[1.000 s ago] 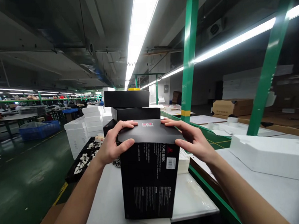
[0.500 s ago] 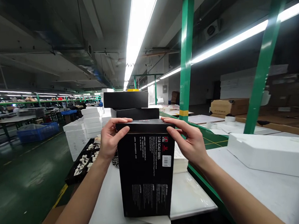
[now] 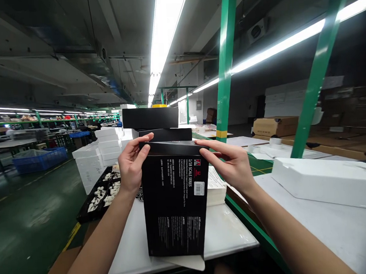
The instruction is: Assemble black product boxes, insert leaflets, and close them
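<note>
Left hand [image 3: 132, 166]: grip closed on top edge of black box [image 3: 174, 207].
Right hand [image 3: 229, 165]: grip closed on same edge.
Risk: box tipping if fingers slip; pale flap [image 3: 185, 263] creasing beneath it.

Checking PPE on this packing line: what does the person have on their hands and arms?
Nothing that shows: the left hand and right hand are bare, with no gloves, rings or watch. The left forearm and right forearm are bare too, with no sleeve in view.
</note>
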`<state>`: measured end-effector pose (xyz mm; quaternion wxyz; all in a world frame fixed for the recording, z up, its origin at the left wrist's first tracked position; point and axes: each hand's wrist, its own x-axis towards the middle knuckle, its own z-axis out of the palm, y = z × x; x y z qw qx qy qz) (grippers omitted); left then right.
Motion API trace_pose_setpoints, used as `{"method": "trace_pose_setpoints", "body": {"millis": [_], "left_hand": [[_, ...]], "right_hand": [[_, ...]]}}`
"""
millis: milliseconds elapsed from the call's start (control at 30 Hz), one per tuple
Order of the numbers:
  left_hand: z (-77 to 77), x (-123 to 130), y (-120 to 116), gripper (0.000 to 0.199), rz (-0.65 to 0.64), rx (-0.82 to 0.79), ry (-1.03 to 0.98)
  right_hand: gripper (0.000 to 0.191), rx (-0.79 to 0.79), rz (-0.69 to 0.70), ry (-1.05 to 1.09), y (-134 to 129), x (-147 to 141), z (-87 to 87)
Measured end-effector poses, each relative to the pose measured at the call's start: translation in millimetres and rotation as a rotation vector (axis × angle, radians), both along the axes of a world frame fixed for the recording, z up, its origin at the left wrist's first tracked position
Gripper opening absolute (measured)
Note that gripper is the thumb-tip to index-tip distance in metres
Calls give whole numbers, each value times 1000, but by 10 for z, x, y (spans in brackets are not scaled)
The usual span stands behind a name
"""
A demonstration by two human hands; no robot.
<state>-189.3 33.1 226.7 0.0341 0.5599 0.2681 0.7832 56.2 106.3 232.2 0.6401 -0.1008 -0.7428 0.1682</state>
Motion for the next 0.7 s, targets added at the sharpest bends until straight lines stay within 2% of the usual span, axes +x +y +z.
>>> {"method": "trace_pose_setpoints", "body": {"millis": [167,300,400,500,600,700], "left_hand": [[77,33,38,30,83,-8,-15],[96,66,57,32,96,-38,-76],[53,63,52,26,112,-51,-90],[1,46,29,24,120,-69,-36],[-23,35,1,24,105,-88,20],[-16,32,-15,24,146,-67,34]], "right_hand": [[16,-9,28,-112,7,82,212],[17,58,26,-172,23,115,284],[21,97,22,-203,49,150,233],[25,142,42,-157,102,168,98],[29,115,75,-69,168,136,-46],[27,80,108,-18,184,87,-82]]}}
